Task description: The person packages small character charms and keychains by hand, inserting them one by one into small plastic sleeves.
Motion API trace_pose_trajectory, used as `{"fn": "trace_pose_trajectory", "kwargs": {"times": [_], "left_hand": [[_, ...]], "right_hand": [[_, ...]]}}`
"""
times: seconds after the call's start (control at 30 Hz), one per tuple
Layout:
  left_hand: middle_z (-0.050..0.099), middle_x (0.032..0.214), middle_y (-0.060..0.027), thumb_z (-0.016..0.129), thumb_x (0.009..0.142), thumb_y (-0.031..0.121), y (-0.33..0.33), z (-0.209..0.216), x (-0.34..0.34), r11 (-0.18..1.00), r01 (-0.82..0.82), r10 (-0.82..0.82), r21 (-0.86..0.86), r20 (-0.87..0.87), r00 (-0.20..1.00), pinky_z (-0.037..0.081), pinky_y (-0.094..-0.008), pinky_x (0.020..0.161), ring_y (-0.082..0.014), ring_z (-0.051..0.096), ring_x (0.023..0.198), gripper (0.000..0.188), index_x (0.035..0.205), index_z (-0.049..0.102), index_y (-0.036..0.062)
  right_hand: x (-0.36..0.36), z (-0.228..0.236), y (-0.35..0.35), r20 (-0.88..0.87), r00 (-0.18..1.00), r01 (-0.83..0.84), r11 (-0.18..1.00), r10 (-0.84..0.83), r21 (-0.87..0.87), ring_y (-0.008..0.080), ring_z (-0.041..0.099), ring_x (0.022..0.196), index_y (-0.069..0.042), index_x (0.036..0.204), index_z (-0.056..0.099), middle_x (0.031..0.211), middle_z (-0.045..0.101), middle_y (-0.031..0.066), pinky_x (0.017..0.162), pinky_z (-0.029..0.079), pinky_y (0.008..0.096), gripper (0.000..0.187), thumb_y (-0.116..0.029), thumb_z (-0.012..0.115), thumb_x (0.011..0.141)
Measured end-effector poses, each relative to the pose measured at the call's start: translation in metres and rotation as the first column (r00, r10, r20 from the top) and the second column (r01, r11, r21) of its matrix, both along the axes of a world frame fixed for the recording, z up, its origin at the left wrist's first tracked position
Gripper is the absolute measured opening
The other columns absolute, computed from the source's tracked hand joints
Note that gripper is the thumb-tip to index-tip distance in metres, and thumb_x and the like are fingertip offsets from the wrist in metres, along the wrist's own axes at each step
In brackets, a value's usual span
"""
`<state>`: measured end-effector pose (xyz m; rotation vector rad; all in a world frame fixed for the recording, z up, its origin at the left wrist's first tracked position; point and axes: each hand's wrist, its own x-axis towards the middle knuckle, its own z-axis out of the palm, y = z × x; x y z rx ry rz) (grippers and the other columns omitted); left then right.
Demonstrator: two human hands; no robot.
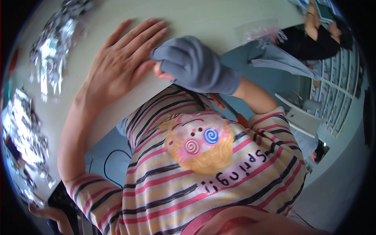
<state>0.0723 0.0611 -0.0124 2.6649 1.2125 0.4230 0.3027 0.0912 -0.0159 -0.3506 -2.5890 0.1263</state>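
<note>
My left hand is bare and lies flat, palm down, on the pale table. Its fingers are stretched out toward the far side, and its thumb points at my other hand. Beside it, at the table's near edge, my right hand wears a grey glove that leaves the thumb tip bare. The right fingers are curled closed, close to the left thumb; whether they touch it I cannot tell. What lies inside the right fingers, if anything, is hidden.
Heaps of shiny silvery packets and more packets line the table's left side. Pinkish clear packets lie at the far right. A co-worker in black is at the right, near shelves and a white chair. Another person's arm shows lower left.
</note>
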Motion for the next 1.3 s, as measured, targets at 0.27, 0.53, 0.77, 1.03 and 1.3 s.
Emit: {"fn": "trace_pose_trajectory", "kwargs": {"times": [0.27, 0.53, 0.77, 1.03, 1.3], "left_hand": [[0.035, 0.161, -0.0063, 0.055, 0.096, 0.028, -0.007, 0.002, -0.007, 0.999, 0.000, -0.002, -0.049, -0.051, 0.999, 0.015, -0.0479, 0.126, -0.0218, 0.029, 0.151, 0.066, 0.157, 0.034, 0.0139], [0.057, 0.133, -0.0089, 0.065, 0.085, 0.012, -0.054, 0.019, 0.003, 0.985, -0.150, 0.149, 0.089, 0.013, 0.989, 0.040, -0.0467, 0.112, -0.0265, 0.054, 0.127, 0.047, 0.132, 0.060, 0.0082], [0.060, 0.140, -0.0104, 0.071, 0.085, 0.019, -0.112, 0.002, 0.036, 0.934, -0.358, 0.357, 0.002, 0.079, 0.931, 0.037, -0.0482, 0.113, -0.0230, 0.051, 0.138, 0.041, 0.125, 0.068, 0.0062], [0.073, 0.105, -0.0125, 0.073, 0.081, 0.003, -0.127, -0.019, 0.051, 0.880, -0.454, 0.358, 0.139, 0.432, 0.828, 0.053, -0.0418, 0.095, -0.0274, 0.070, 0.108, 0.018, 0.098, 0.073, 0.0003], [0.074, 0.091, -0.0107, 0.076, 0.076, -0.007, -0.116, -0.015, 0.069, 0.738, -0.666, 0.541, -0.109, 0.685, 0.488, 0.048, -0.0369, 0.083, -0.0262, 0.070, 0.090, 0.031, 0.106, 0.070, -0.0008]], "right_hand": [[0.096, 0.050, 0.001, 0.056, 0.819, 0.420, 0.531, -0.570, -0.736, 0.0167, 0.061, 0.079, -0.005, 0.093, 0.068, 0.086, 0.063, 0.0050, 0.078, 0.047, 0.0297, 0.004, -0.005, 0.070, 0.090], [0.128, 0.010, 0.026, -0.103, 0.761, 0.609, 0.760, -0.640, -0.226, 0.0181, 0.059, 0.074, -0.006, 0.100, 0.071, 0.087, 0.064, 0.0029, 0.072, 0.048, 0.0320, 0.012, -0.004, 0.071, 0.088], [0.065, 0.018, -0.001, 0.001, 0.999, -0.034, 0.992, 0.034, 0.122, 0.0150, 0.063, 0.103, -0.025, 0.125, 0.068, 0.124, 0.063, -0.0070, 0.085, 0.051, 0.0308, 0.044, -0.016, 0.075, 0.082], [0.037, -0.001, -0.007, -0.011, 0.984, -0.176, 0.982, 0.175, -0.063, 0.0144, 0.065, 0.101, -0.019, 0.111, 0.073, 0.109, 0.068, -0.0041, 0.085, 0.051, 0.0323, 0.030, -0.019, 0.073, 0.082], [0.019, 0.011, -0.018, -0.022, 0.990, 0.123, 0.927, -0.139, -0.353, 0.0215, 0.062, 0.090, -0.014, 0.093, 0.069, 0.100, 0.066, 0.0001, 0.077, 0.047, 0.0368, 0.020, -0.017, 0.080, 0.077]]}}
